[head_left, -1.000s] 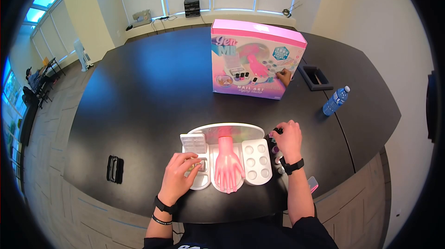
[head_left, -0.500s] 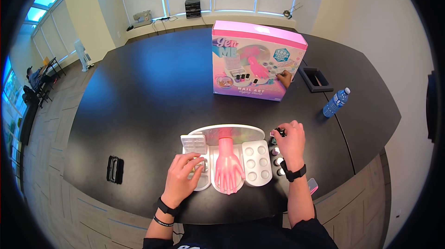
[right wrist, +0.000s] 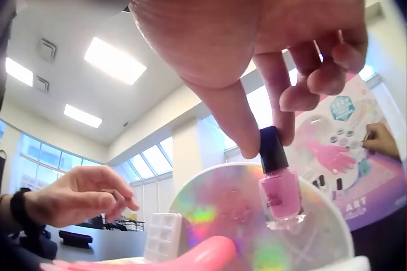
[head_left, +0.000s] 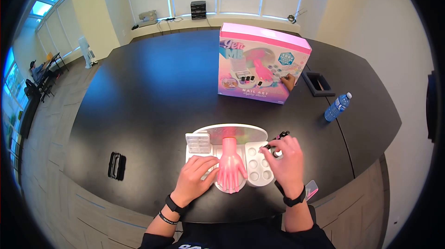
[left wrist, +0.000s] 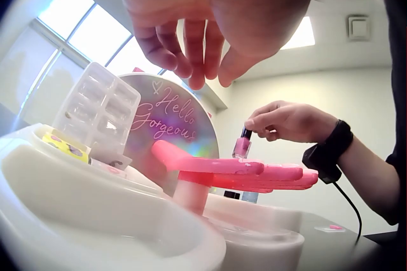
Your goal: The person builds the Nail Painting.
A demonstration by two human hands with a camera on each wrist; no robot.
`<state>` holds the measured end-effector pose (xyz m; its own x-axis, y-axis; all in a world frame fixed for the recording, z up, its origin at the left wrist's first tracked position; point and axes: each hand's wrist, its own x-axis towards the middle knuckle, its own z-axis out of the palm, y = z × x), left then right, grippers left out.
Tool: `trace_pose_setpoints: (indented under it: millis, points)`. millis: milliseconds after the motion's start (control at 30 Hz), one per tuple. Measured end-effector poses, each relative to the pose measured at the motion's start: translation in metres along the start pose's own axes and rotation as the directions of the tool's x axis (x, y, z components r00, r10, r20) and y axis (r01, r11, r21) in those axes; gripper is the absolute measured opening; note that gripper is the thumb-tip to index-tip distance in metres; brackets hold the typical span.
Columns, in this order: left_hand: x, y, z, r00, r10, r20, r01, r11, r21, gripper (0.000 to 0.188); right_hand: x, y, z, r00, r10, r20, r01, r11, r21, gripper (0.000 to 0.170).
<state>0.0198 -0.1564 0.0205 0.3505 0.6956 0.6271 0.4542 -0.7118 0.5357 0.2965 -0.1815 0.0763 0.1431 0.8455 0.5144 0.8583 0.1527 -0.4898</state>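
Observation:
My right hand (head_left: 289,168) pinches a pink nail polish bottle (right wrist: 280,195) by its black cap between thumb and index finger. The bottle hangs nearly upright over the white tray with round wells (head_left: 253,185). My left hand (head_left: 194,180) is empty, its fingers loosely bent, close beside the pink plastic hand (head_left: 229,158). That plastic hand lies palm down on the white nail station, in front of a shiny round mirror (left wrist: 166,109) lettered "Hello Gorgeous". At the station's left stands a clear compartment case (left wrist: 102,102). Yellow stickers (left wrist: 63,147) lie below it.
Other polish bottles (head_left: 283,134) stand just beyond my right hand. Behind the station is a pink nail art box (head_left: 264,63). A water bottle (head_left: 337,107) stands on the right, a black case (head_left: 117,166) lies on the left, and a clear-and-pink piece (head_left: 311,190) sits near the front edge.
My right hand has moved left from the row of bottles, bringing the pink polish bottle over the welled tray. My left hand has shifted right, from the case side to the plastic hand.

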Motion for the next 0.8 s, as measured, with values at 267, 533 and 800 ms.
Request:
trace_pose_setpoints:
  millis: [267,533,800]
  points:
    - [0.003,0.009,0.004,0.999,0.025,0.023,-0.024,0.999,-0.036,0.034,-0.018,-0.042,0.009,0.982,-0.141,0.125,0.116,0.976,0.185,0.019]
    - [-0.004,0.009,-0.001,0.991,-0.048,0.128,0.071,0.980,-0.186,0.039,-0.028,-0.057,0.024,0.951,-0.254,0.176,0.211,0.949,0.233,0.023]
    - [-0.010,0.006,-0.009,0.984,-0.044,0.170,0.081,0.972,-0.221,0.039,-0.034,-0.064,0.031,0.937,-0.287,0.201,0.222,0.930,0.293,0.026]
